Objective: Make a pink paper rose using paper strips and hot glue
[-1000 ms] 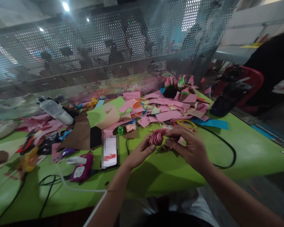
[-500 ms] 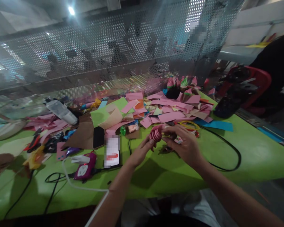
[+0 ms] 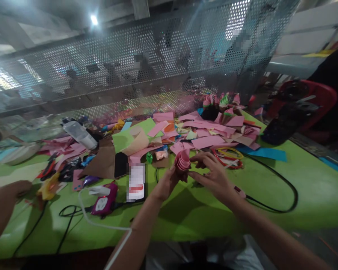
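In my left hand [image 3: 170,182] is a pink paper swirl [image 3: 183,160], a layered cone shape with its tip pointing up, gripped low down by the fingers. My right hand [image 3: 211,172] is just to the right of it, thumb and forefinger apart, with nothing visible between them. Whether a right fingertip touches the swirl's edge is hard to make out. Behind both hands lies a heap of pink paper strips [image 3: 207,141]. Finished-looking pink and green swirls [image 3: 224,100] stand at the back of the table.
A phone [image 3: 136,182] and a purple glue-gun-like charger box [image 3: 105,200] with cables lie left of my hands. Yellow and red scissors [image 3: 229,153] rest at right, near a black cable [image 3: 294,191]. A clear bottle [image 3: 80,134] lies behind. Another person's hand [image 3: 19,187] is at far left.
My right hand has come away from the swirl, its thumb and forefinger spreading. The swirl has turned more upright in my left hand. The view has shifted slightly.
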Demonstrator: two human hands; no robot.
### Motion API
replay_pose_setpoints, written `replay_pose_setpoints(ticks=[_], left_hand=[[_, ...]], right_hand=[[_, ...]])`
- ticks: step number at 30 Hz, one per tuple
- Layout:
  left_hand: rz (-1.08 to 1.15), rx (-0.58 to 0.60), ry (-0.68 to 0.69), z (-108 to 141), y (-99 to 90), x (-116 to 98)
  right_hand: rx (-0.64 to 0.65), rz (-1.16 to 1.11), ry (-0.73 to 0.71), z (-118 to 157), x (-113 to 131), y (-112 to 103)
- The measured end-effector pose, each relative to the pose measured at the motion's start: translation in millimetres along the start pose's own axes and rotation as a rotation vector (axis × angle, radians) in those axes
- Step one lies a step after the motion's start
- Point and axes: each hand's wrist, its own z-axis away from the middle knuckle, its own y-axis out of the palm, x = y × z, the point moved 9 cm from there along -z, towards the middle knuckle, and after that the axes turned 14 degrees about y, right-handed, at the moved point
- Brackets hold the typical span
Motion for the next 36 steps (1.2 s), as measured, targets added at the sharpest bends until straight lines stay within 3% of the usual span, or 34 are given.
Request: replay_pose_setpoints(ticks=[9,15,24,29,36], left_hand=[[0.096,-0.022,-0.114,7,-9.3,11],[0.111,-0.142,-0.18,11,-26.1,19],[0.234,-0.14,-0.153,13,-20.2,17],[0.194,-0.199,-0.115,8,-21.2,14],[0.088,-0.139,-0.115,9,-13.0,14]], right_hand=[[0.029,-0.105,-0.055,10,15,1],[0.104,-0.115,-0.086,19,18,4],[0.174,-0.014,-0.082,24,17,11],[0.181,-0.016,0.029,21,4,12],[0.158,-0.018,0.178,13,-20,16]])
